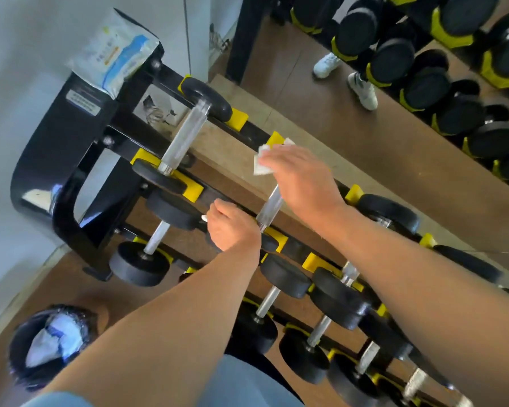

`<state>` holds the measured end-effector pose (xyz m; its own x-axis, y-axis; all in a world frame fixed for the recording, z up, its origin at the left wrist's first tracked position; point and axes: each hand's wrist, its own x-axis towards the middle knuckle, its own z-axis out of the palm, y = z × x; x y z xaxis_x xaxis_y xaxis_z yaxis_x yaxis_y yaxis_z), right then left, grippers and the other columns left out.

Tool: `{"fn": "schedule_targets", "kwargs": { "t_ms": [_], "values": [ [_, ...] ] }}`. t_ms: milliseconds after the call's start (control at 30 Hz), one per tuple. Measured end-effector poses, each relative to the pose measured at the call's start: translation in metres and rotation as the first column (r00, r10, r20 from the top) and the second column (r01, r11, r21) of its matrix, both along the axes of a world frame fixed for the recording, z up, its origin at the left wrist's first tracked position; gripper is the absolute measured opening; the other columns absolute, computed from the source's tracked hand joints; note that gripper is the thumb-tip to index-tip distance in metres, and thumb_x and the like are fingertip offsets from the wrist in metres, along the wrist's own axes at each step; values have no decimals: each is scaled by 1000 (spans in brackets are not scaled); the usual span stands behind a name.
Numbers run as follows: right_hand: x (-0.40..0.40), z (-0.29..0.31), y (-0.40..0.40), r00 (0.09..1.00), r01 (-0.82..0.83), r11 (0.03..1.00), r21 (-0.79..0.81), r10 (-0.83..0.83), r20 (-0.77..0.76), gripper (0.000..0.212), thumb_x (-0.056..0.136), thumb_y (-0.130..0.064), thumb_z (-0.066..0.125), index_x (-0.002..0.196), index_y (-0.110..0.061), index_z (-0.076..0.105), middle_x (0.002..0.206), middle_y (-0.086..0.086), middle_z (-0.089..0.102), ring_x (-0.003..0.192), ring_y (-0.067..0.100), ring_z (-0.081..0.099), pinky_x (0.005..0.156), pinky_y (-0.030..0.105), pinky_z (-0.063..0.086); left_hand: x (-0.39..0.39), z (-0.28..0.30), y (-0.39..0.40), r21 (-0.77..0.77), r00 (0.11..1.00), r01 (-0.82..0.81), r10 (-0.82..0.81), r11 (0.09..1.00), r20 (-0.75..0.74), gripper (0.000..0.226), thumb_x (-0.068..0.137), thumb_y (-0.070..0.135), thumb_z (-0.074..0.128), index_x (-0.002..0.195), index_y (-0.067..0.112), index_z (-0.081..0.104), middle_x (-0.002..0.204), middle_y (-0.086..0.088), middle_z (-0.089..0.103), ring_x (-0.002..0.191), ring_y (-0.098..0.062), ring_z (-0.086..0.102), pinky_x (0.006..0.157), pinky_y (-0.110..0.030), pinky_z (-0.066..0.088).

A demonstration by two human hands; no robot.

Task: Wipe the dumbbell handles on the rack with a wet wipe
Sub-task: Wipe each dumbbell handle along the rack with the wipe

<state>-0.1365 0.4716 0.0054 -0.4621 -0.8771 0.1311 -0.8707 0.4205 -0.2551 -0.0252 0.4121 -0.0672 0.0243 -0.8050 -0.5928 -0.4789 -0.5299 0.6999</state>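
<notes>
A black and yellow dumbbell rack (71, 160) runs from upper left to lower right, holding several black dumbbells with silver handles. My right hand (297, 174) is shut on a white wet wipe (262, 163) wrapped over the upper end of the second dumbbell's handle (269, 208) on the top tier. My left hand (232, 227) grips the near black end of that same dumbbell, which is mostly hidden under it. To the left, the first dumbbell's handle (185, 133) lies bare.
A pack of wet wipes (115, 54) lies on the rack's left end post. A black bin (50, 345) with crumpled white material stands on the brown floor at lower left. A mirror behind the rack reflects dumbbells and white shoes (362, 89).
</notes>
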Motion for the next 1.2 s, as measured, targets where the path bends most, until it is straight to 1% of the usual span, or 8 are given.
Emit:
{"fn": "schedule_targets", "kwargs": {
  "t_ms": [100,333,567,633,733,833,1033,1200],
  "values": [
    [-22,-41,15,976,-169,909,382,208,-64,24,80,-5,59,101,-5,70,101,17,70,108,36,64,106,42,43,-1,-2,2,3,998,-48,48,999,30,45,87,42,16,70,25,54,81,0,60,81,-28,56,85,-50,49],
    [57,-49,34,954,69,985,157,-111,277,32,92,-17,46,113,-8,69,112,11,70,108,30,64,96,40,48,-3,2,15,4,989,-147,147,989,-24,42,80,43,22,68,24,57,81,-4,63,82,-29,56,79,-46,48],
    [65,-12,40,404,646,736,200,-553,729,40,104,-36,47,82,-4,58,69,8,59,63,12,51,60,34,38,-3,1,16,27,985,-166,167,986,-52,42,84,41,23,75,23,60,88,-7,62,86,-29,55,78,-42,46],
    [40,2,24,630,642,762,-82,-464,622,30,104,-27,47,85,-8,59,71,0,60,68,5,56,62,29,42,-3,0,18,34,986,-157,159,987,-51,41,85,40,22,75,24,59,90,-8,63,88,-29,56,78,-40,44],
    [6,-2,3,995,-49,996,-72,55,79,24,94,-7,53,113,-10,68,110,5,72,108,15,66,93,28,51,-3,0,16,46,985,-169,171,984,-37,41,92,35,24,79,22,60,91,-6,62,88,-27,55,79,-39,44],
    [-19,-33,11,965,-222,855,468,261,-18,29,92,-9,50,117,-10,65,126,14,65,126,27,56,112,32,28,-3,-1,12,75,984,-174,177,982,-35,38,99,27,27,83,17,60,85,-3,57,81,-22,50,75,-35,39],
    [55,-50,36,978,41,996,76,-55,201,11,89,-13,63,96,-7,70,91,7,70,89,26,66,76,35,52,-4,-6,11,86,982,-180,183,980,-36,36,98,27,31,75,19,58,76,-1,56,75,-22,51,71,-35,42],
    [92,-37,57,574,382,908,173,-380,725,34,106,-37,42,89,-19,66,73,-9,65,71,5,61,60,26,44,-4,-3,16,83,981,-177,182,981,-61,38,98,26,32,84,12,64,79,-3,59,73,-18,51,68,-31,36]
  ]
}}
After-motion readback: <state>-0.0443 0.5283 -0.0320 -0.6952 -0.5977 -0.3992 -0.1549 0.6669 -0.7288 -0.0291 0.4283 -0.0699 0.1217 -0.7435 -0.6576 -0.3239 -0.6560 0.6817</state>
